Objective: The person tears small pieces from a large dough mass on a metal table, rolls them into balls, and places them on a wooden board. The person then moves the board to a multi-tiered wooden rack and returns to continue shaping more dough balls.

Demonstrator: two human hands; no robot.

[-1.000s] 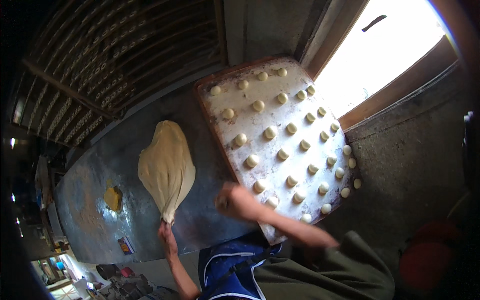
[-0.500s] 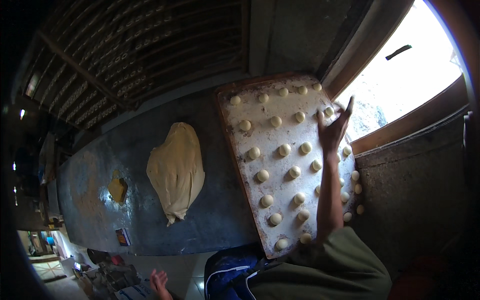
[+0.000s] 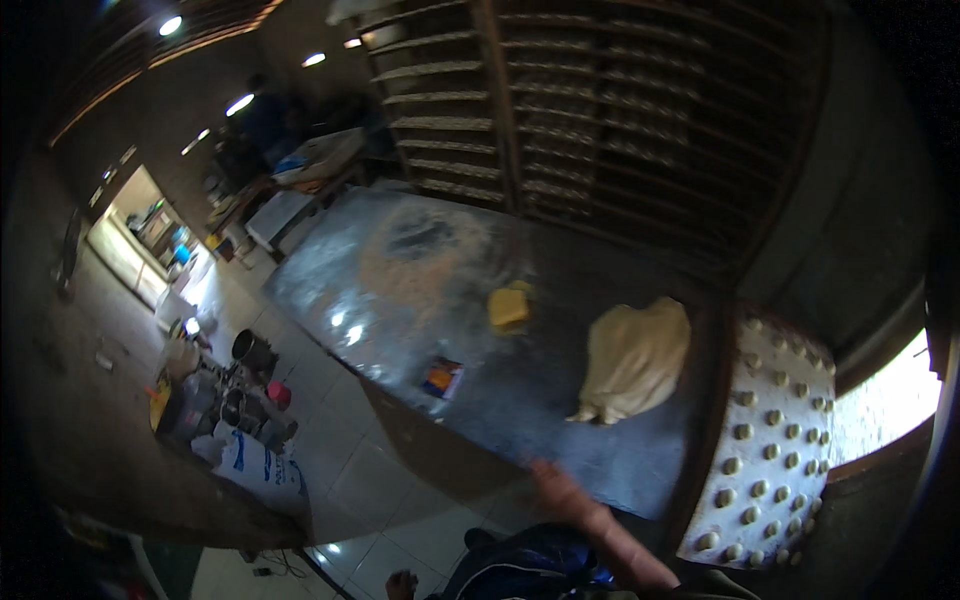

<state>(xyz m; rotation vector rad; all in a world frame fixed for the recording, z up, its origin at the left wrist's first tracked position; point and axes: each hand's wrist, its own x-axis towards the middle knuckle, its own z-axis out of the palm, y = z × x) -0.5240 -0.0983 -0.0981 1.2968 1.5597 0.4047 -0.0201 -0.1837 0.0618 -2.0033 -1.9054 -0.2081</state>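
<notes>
My right hand (image 3: 562, 492) is at the near edge of the dark worktable (image 3: 480, 400), below a large pale slab of dough (image 3: 637, 362). It is smeared by motion, so its fingers do not show clearly. Low at the bottom edge, my left hand (image 3: 402, 586) is dark and only partly in view, over the tiled floor and apart from the table. To the right, small round dough balls stand in rows on a whitish, wood-edged tray (image 3: 708, 505). A yellow block (image 3: 509, 309) lies left of the dough, and a small dark printed packet (image 3: 442, 377) near the front edge.
A slatted rack (image 3: 600, 110) stands behind the table, with rows of small pale pieces. Right of the tray is a bright opening (image 3: 890, 400). On the tiled floor (image 3: 375, 475) at left are a white sack (image 3: 262, 470), a dark pot (image 3: 254, 350) and several containers.
The view has swung left, shifting table, dough and tray rightward. My right hand has left the dough balls on the tray and come to the table's near edge. My left hand is lower in view.
</notes>
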